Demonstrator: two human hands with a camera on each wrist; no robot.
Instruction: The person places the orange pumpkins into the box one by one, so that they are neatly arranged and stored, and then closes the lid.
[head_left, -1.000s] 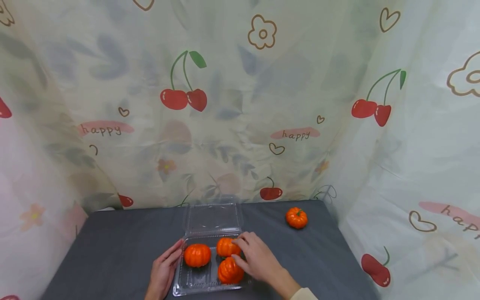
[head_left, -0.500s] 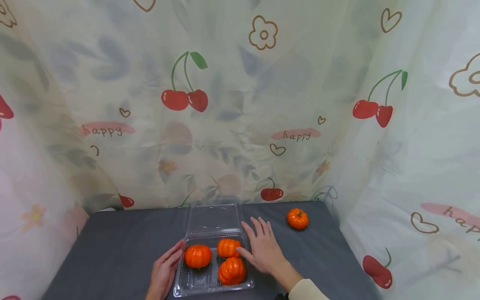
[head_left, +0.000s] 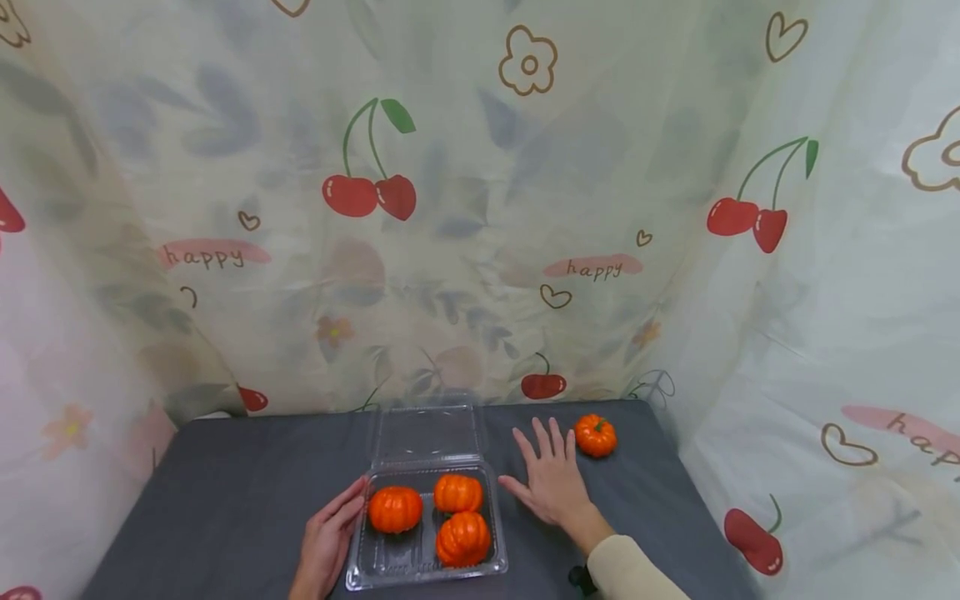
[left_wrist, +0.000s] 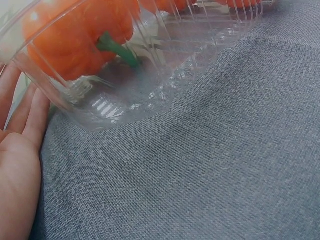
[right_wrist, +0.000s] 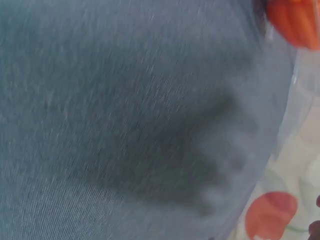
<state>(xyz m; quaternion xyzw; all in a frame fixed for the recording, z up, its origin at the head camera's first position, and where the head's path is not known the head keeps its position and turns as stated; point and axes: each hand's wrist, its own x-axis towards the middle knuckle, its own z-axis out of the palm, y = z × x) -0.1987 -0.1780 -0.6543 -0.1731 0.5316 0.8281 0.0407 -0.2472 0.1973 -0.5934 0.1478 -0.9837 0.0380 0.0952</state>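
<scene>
A clear plastic clamshell box stands with its lid folded back. Inside are three small orange pumpkins: one at the left, one at the back right and one at the front right. My left hand rests its extended fingers against the box's left side; in the left wrist view those fingers touch the clear wall. Over the cloth right of the box, my right hand is spread and holds nothing. Its fingertips are near another pumpkin with a green stem.
Dark grey cloth covers the table. A patterned curtain closes off the back and both sides. A small black object shows beside the right sleeve. A hand-shaped shadow falls on the cloth in the right wrist view.
My right hand has left the two right-hand pumpkins in the box and moved right, fingers spreading, toward the pumpkin on the cloth. The left hand has stayed at the box's side.
</scene>
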